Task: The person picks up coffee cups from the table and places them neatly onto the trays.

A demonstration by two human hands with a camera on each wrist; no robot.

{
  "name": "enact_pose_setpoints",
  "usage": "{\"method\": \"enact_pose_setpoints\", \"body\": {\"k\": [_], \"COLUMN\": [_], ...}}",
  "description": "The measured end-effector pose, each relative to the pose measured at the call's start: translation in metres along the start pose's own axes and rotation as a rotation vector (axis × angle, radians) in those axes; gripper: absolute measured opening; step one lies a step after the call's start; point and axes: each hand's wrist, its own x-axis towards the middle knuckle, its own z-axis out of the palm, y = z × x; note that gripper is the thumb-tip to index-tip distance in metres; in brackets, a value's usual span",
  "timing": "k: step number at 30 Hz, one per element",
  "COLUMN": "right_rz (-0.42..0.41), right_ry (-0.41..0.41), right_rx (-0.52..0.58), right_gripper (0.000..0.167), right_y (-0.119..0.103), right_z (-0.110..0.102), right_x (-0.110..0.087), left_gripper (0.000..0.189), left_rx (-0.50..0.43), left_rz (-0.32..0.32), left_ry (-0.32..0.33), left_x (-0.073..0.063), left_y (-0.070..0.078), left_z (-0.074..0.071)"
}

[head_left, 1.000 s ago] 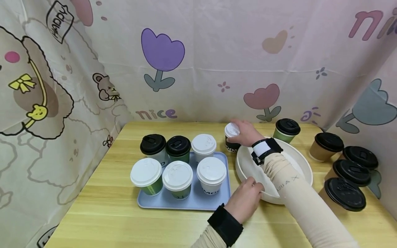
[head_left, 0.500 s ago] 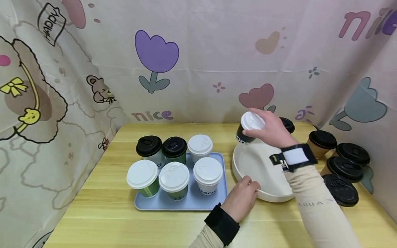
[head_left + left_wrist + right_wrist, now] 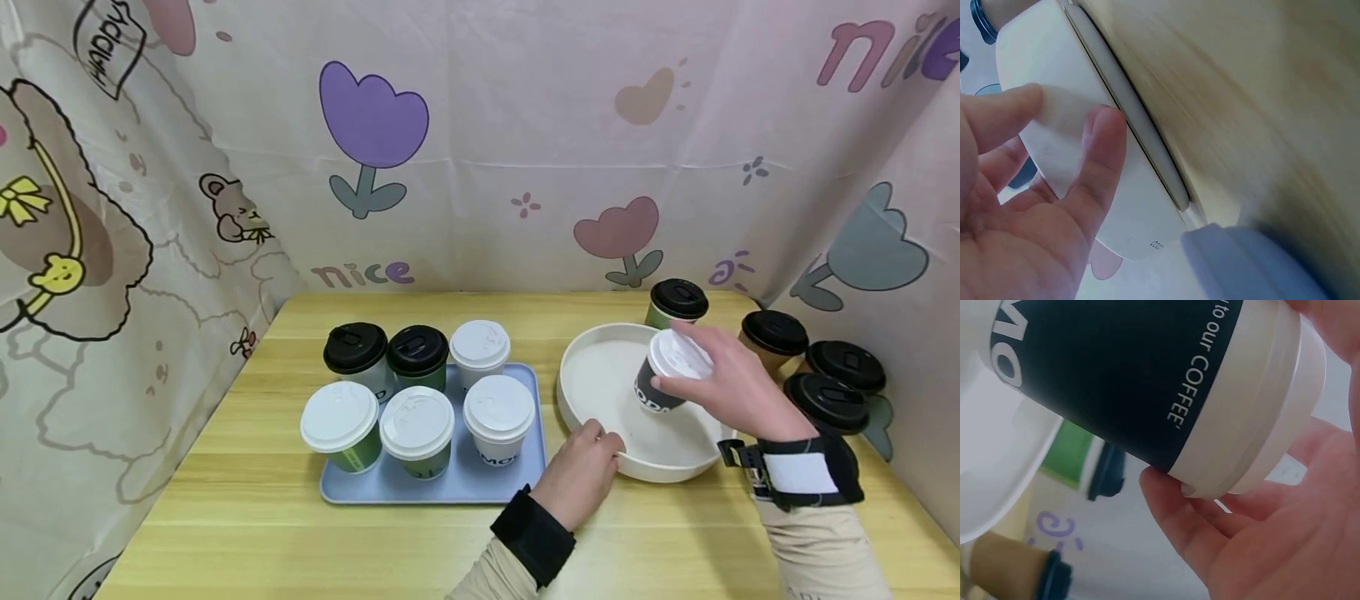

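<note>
My right hand (image 3: pixel 738 383) grips a paper coffee cup (image 3: pixel 654 387) with a dark printed sleeve and a white lid, tilted over a white round tray (image 3: pixel 596 392). Up close in the right wrist view, the fingers (image 3: pixel 1172 500) wrap around the cup near its lid, and white lettering shows on the sleeve. My left hand (image 3: pixel 581 471) holds the tray's near-left rim. The left wrist view has the thumb (image 3: pixel 1104 144) against the tray's outer wall (image 3: pixel 1066 119), with other fingers over the rim.
Left of the round tray, a blue rectangular tray (image 3: pixel 480 493) carries several lidded cups in two rows. A green cup with a black lid (image 3: pixel 677 302) stands behind the round tray. Several brown cups with black lids (image 3: pixel 774 335) stand along the right side. A patterned cloth (image 3: pixel 480 150) hangs behind.
My right hand has lifted the dark-sleeved cup from the table behind the round tray and brought it right and nearer, over the tray. My left hand has stayed at the rim.
</note>
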Motion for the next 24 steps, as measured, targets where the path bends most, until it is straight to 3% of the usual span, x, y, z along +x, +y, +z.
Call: {"method": "enact_pose_setpoints", "body": {"k": [5, 12, 16, 24], "right_rz": [0.023, 0.045, 0.032, 0.000], "right_ry": [-0.019, -0.083, -0.095, -0.103], "right_rx": [-0.004, -0.020, -0.014, -0.021], "right_gripper": [0.093, 0.097, 0.096, 0.093], "right_y": [0.010, 0.015, 0.016, 0.012], "right_z": [0.007, 0.007, 0.010, 0.011], "right_x": [-0.010, -0.018, -0.021, -0.022], "left_gripper": [0.009, 0.008, 0.010, 0.009], "left_rx": [-0.004, 0.061, 0.015, -0.005], "left_rz": [0.002, 0.003, -0.043, -0.048], "left_ry": [0.008, 0.003, -0.038, -0.054], "left_x": [0.000, -0.001, -0.001, -0.001], "left_y": [-0.002, -0.010, -0.014, -0.017], "left_z": [0.000, -0.009, -0.013, -0.012]}}
